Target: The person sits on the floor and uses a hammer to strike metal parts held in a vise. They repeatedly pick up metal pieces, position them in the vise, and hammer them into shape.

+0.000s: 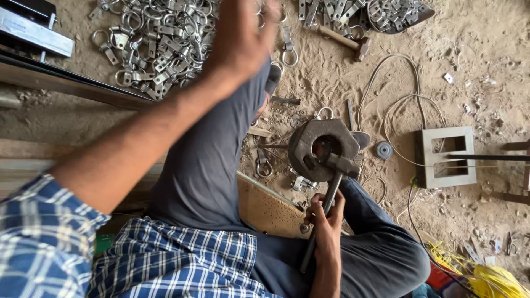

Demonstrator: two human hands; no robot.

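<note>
My left hand (240, 41) reaches out over a large pile of metal ring clamps (157, 41) on the sandy ground; it is blurred, so I cannot tell if it holds one. My right hand (326, 223) grips the long steel handle (323, 221) of a hammer-like tool, whose head (343, 164) rests on a heavy hexagonal iron block (323, 149) with a round hole. I sit on the ground in dark trousers and a blue checked shirt, my knee between the two hands.
A wooden-handled hammer (345, 41) lies by more metal parts (386, 14) at the top. A square metal frame (446, 157) and white wire (397, 105) sit to the right. A steel rail (66, 83) runs along the left. Yellow string (486, 276) lies bottom right.
</note>
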